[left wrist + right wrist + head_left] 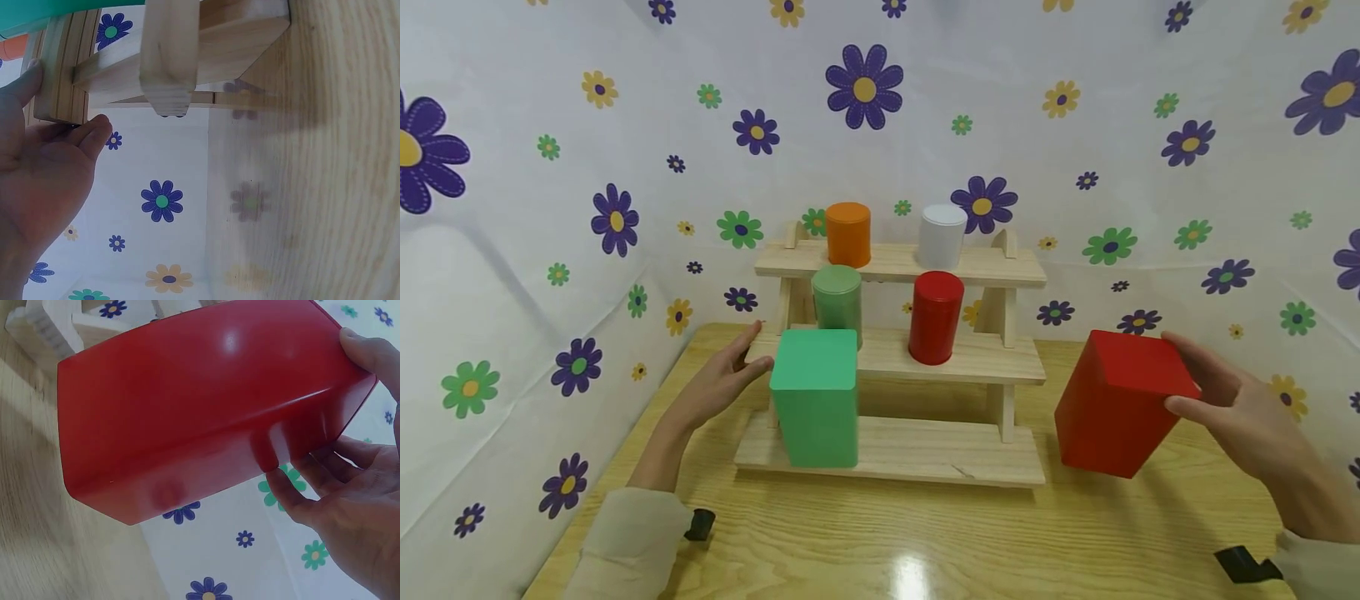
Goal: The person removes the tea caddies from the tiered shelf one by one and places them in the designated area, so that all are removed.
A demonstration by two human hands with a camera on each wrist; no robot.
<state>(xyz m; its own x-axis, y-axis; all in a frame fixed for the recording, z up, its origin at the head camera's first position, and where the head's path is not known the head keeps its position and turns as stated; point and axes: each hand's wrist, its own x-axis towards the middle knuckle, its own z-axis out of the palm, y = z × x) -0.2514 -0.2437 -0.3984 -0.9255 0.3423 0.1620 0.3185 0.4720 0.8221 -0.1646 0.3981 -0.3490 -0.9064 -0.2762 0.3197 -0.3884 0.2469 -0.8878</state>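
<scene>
At the right, my right hand [1247,417] grips a red rectangular box [1120,408] by its upper end, thumb on the near side and fingers round the far side. The box is tilted above the table, as the right wrist view also shows. My left hand [718,387] holds the left end of the middle board of a three-tier wooden shelf [947,450]; in the left wrist view the thumb and fingers [94,134] lie on opposite faces of the board. Beside that hand, a green rectangular box [816,408] stands upright on the bottom tier, at its left.
An orange canister [848,235] and a white canister [942,237] stand on the top tier. On the middle tier are a light green canister [838,300] and a red canister [936,317]. A flower-patterned cloth [865,158] hangs behind the wooden table [820,533].
</scene>
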